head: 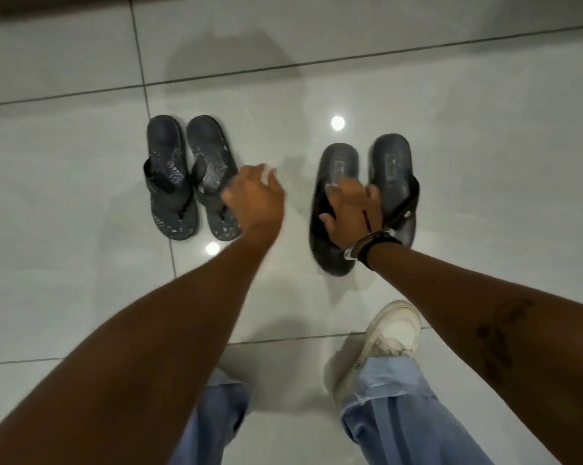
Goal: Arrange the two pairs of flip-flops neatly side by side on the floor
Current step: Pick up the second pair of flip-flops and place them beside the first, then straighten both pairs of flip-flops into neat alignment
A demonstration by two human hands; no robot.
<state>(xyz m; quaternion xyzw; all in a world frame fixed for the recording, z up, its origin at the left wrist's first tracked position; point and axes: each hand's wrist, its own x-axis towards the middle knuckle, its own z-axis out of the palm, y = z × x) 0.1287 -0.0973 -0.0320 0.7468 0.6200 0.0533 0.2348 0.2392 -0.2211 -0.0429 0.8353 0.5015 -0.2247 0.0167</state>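
A patterned grey pair of flip-flops [189, 176] lies side by side on the pale tiled floor [82, 196], toes toward me. To its right lies a plain black pair [364, 182], also side by side, the left one reaching nearer to me. My right hand [350, 209] rests on the black pair with fingers spread over the straps where the two sandals meet; whether it grips them I cannot tell. My left hand [256, 199] hovers between the two pairs, blurred, fingers loosely apart, holding nothing, close to the right grey sandal.
My white sneaker [387, 337] and blue jeans legs [394, 414] stand on the tiles just below the black pair. A dark edge [48, 5] runs along the top left. Glossy tiles with grout lines and light reflections surround both pairs.
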